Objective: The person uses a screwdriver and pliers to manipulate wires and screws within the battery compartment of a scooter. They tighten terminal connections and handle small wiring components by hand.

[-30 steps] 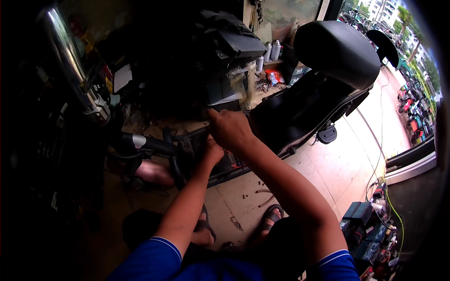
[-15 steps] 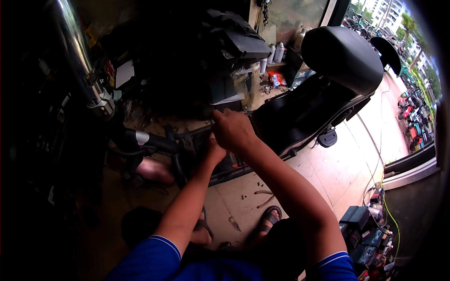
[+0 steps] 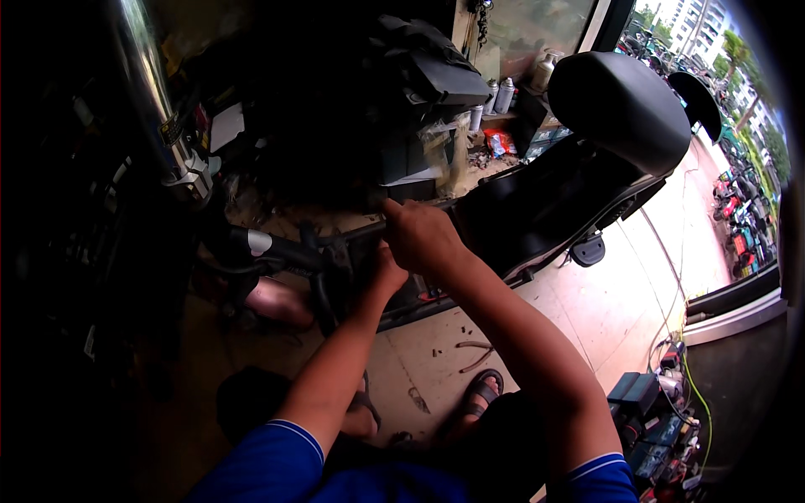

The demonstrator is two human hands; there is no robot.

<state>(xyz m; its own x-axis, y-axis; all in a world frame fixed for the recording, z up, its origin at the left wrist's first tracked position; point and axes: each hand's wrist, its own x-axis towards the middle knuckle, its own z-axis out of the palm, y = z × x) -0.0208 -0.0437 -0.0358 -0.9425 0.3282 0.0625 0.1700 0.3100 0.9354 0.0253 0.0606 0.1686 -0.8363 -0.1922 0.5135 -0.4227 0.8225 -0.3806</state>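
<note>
A dark electric scooter stands across in front of me, its bare floor frame (image 3: 394, 317) under my hands. Above that frame my right hand (image 3: 423, 237) is closed in a fist, knuckles up. Something dark seems to stick out at its left side, too shadowed to name. Just below and nearer to me, my left hand (image 3: 389, 272) is curled with its thumb up, down at the frame's opening. Most of its fingers are hidden, and so is whatever it grips. The scooter's black seat (image 3: 620, 109) rises at the right, its shiny steering column (image 3: 151, 92) at the left.
Pliers (image 3: 476, 356) with spread handles lie on the tiled floor by my sandalled foot (image 3: 482, 392). Batteries and cables (image 3: 654, 419) are heaped at the lower right. Spray cans (image 3: 504, 95) and a black bag (image 3: 436, 71) stand behind the scooter. The left side is very dark.
The view has shifted slightly, so the scooter and background sit a little farther right and lower. Both hands keep nearly the same place and grip.
</note>
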